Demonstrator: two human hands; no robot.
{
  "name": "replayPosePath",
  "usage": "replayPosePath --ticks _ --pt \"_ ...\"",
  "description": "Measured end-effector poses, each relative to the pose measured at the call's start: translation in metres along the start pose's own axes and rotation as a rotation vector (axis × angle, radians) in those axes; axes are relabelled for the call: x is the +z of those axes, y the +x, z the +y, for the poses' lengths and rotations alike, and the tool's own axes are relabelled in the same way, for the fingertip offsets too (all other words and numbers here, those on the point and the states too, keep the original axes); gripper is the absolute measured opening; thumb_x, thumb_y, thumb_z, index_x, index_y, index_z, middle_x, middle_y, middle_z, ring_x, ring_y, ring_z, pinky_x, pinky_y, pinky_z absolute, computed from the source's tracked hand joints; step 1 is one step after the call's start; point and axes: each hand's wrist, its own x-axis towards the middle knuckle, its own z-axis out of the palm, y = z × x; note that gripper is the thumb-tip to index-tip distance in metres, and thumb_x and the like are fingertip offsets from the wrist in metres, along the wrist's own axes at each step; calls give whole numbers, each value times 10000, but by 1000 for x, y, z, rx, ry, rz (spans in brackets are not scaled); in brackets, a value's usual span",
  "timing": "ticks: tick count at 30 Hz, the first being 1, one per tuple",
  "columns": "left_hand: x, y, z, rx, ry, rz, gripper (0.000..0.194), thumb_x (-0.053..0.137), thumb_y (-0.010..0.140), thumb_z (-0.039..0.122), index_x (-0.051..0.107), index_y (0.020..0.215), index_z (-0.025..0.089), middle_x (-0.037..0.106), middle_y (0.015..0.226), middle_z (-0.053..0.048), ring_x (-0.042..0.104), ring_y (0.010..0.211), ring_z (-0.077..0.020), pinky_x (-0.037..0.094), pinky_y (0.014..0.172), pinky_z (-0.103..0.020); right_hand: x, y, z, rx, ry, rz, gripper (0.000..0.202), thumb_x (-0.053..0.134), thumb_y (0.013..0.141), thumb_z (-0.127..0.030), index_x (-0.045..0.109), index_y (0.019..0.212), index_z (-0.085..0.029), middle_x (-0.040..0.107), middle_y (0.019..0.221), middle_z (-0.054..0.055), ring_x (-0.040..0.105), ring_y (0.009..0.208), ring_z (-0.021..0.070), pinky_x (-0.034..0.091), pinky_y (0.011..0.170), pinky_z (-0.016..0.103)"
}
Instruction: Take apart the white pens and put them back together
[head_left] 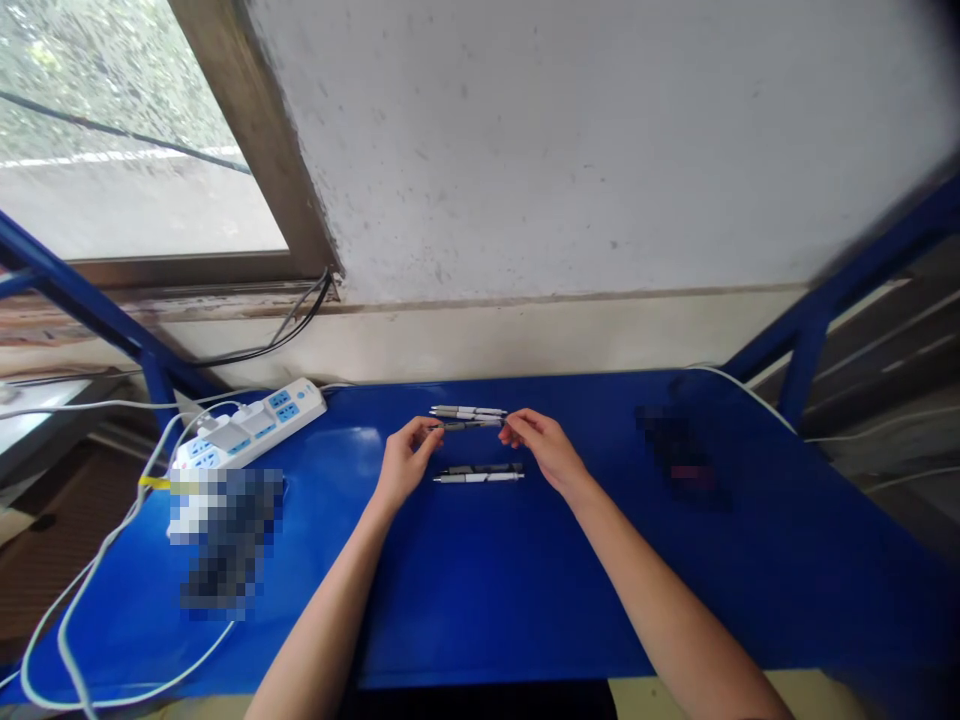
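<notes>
Bare forearms (322, 610) reach in from the lower edge of my head view, over the near edge of a glossy blue table (495, 590). At left, a looping white cable (67, 640) runs beside a dark pixelated item (225, 560), whose identity I cannot tell. Two slim pens lie nearly parallel in front of me, close together and roughly crosswise: a white-and-grey pen (480, 478) nearer, a dark grey pen (480, 469) just behind.

Beyond these, my left hand (412, 455) is almost closed, thumb and fingertips pinching the left end of a thin grey-and-white pen (463, 426). My right hand (541, 450) has its fingers curled, fingertips at that pen's right end; how firm its grip is, I cannot tell. Just past it lie further white-and-grey barrels (469, 411), too close together to count.

A second pixelated dark item (686, 460) is noted well to the right. Far left, a white power strip with blue sockets (289, 410) lies aslant, plugs inserted. Behind stand a marked pale wall (562, 150) and a brown-framed window (142, 200).
</notes>
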Motion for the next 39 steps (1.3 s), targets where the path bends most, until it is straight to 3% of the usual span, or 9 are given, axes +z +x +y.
replayPosePath --ticks 8,12,14,19,23,27,31,36,39 --pt "2 -4 5 -21 117 40 483 437 927 502 553 597 169 475 472 28 419 466 -99 320 503 -230 3 -3 -1 -46 64 -25 271 703 770 -451 653 844 -195 718 742 45 636 686 169 453 670 305" --pt "4 -2 3 -38 -89 -22 324 568 864 476 643 921 166 618 658 4 533 571 -113 406 558 -222 3 -3 0 -30 70 6 288 698 772 -471 654 847 -197 718 758 48 638 686 173 466 678 312" --pt "3 -1 2 -47 -189 -59 400 660 804 437 594 1106 183 669 805 -17 583 646 -123 446 597 -228 3 -3 1 -10 84 21 294 708 761 -473 655 846 -197 719 768 51 645 697 177 473 687 316" --pt "0 0 3 -81 -118 -41 356 539 877 481 624 760 155 614 607 -14 549 569 -121 448 589 -245 3 -2 1 14 99 2 296 723 745 -465 652 860 -201 731 796 58 661 730 193 486 701 329" --pt "0 0 4 -59 -169 -47 344 613 828 479 620 977 169 659 738 -17 585 620 -128 450 583 -237 4 -3 0 14 109 13 294 728 741 -465 656 853 -203 733 790 56 663 724 193 487 694 327" --pt "-1 1 6 -68 -102 -37 357 536 876 493 614 772 160 607 605 -8 549 569 -122 436 579 -239 5 -3 0 32 131 2 292 734 735 -459 657 847 -201 736 789 58 660 716 188 484 696 325" --pt "-2 0 7 -69 -148 -81 346 626 820 469 619 1004 176 662 729 -14 581 612 -129 442 578 -237 8 -4 -1 42 135 -2 287 730 738 -451 657 857 -200 736 802 59 658 722 183 483 701 323" --pt "-2 -1 7 -117 -32 -53 460 485 890 538 597 653 160 556 512 0 496 495 -113 385 519 -238 10 -6 -1 37 117 -14 297 723 743 -464 658 864 -201 735 802 60 663 725 189 484 695 327" --pt "-1 0 7 -115 -172 -71 346 595 837 497 630 910 161 635 653 -9 562 573 -126 425 551 -235 9 -5 -1 13 122 13 296 718 751 -471 657 864 -204 733 799 59 669 743 197 490 702 331"
